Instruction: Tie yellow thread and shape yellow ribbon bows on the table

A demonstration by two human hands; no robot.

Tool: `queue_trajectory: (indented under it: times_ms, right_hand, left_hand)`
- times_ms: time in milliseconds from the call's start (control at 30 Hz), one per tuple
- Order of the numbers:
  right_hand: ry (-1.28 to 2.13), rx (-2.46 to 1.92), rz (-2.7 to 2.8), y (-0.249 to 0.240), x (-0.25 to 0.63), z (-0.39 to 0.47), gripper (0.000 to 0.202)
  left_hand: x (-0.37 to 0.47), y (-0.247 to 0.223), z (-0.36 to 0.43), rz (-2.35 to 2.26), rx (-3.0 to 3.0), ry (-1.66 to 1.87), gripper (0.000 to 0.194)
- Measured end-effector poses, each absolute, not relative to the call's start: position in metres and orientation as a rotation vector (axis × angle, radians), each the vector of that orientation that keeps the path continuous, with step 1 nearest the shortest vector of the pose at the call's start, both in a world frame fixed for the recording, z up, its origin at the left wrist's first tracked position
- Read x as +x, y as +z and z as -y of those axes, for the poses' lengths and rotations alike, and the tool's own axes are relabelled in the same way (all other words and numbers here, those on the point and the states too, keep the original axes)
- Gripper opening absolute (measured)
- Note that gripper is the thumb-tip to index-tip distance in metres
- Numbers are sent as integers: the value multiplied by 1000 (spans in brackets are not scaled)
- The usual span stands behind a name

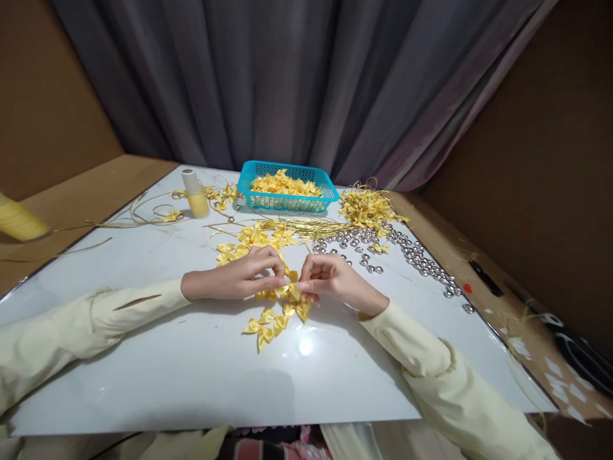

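Note:
Over the middle of the white board, my left hand (244, 275) and my right hand (335, 281) face each other with fingertips pinched on a small yellow ribbon bow (292, 287) between them. Both hands are closed. Beneath and around them lie more yellow bows (265, 328), some in front of the fingers and others in a pile (256, 236) just behind my left hand. Gold cords (316, 229) stretch behind my hands toward a tangled bunch of yellow bows (366, 207). Silver ring-like pieces (421, 255) are scattered to the right.
A blue basket (287, 203) of yellow bows stands at the back of the white board (191, 377). Left of it is a spool (194, 193); another yellow spool (22, 219) sits at the left edge. Black-handled scissors (575, 348) and white scraps (558, 386) lie at right.

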State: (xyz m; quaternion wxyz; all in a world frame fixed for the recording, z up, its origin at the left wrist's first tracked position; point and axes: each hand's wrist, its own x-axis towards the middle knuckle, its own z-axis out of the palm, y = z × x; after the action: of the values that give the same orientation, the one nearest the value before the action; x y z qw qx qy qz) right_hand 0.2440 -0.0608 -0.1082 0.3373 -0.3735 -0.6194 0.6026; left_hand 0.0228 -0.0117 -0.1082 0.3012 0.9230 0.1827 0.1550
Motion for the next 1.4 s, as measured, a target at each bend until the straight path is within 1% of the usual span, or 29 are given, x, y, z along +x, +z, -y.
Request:
queue_trajectory:
  times_ms: [167,500,867,967,1100,1233,1400]
  right_hand:
    - [1629,-974,1564,-107,242,62,35]
    - [1642,-1020,1539,-106,242,63,38]
    - [1358,-1166,1524,-106,254,54,38]
    - [1297,-1200,1472,-108,255,52,37]
    - [1241,-1255,1346,-112,255,49,35]
    - [1271,-1268,1237,-119,255,46,34]
    - [1284,-1279,1211,-122,253,46,34]
  left_hand:
    - [22,-107,11,-422,2528,457,36]
    - [22,-104,12,-365,2546,503,35]
    - [24,-109,0,-564,2475,330,33]
    - [23,-104,-2,-628,2405,347,29]
    - [18,-95,-9,-845,2290,444,29]
    - [11,-99,-23,-889,2449,482,27]
    - [8,-116,-32,-824,2745,386,32]
